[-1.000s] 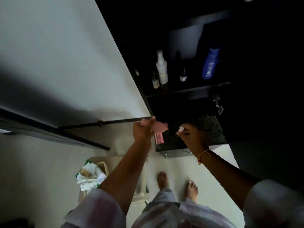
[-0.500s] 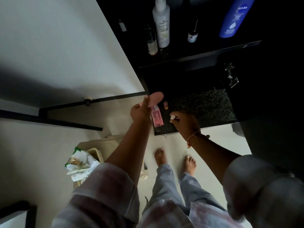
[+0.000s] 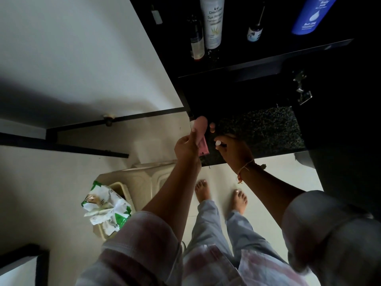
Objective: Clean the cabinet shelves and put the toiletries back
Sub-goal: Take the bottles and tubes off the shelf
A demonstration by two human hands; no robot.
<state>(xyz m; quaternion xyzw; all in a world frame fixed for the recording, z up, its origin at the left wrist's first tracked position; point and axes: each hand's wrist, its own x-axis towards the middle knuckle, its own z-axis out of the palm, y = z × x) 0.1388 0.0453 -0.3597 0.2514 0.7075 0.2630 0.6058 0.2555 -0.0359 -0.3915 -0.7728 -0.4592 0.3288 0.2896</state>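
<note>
Four bottles (image 3: pixel 212 21) are already stood on the dark shelf (image 3: pixel 257 60) at the frame's top, while a pink tube (image 3: pixel 201 129) is gripped in the left hand (image 3: pixel 186 145) and a white-capped item (image 3: pixel 218 143) pinched by the right hand (image 3: pixel 235 151) at centre, so restocking is judged unfinished.

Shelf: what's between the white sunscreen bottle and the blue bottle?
Head view: a small dark dropper bottle stands between the white sunscreen bottle and the blue bottle, apart from both.

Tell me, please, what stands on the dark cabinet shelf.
On the shelf stand a white sunscreen bottle, a small dark bottle beside it, a dropper bottle and a blue lotion bottle. Anything behind them is lost in darkness.
</note>
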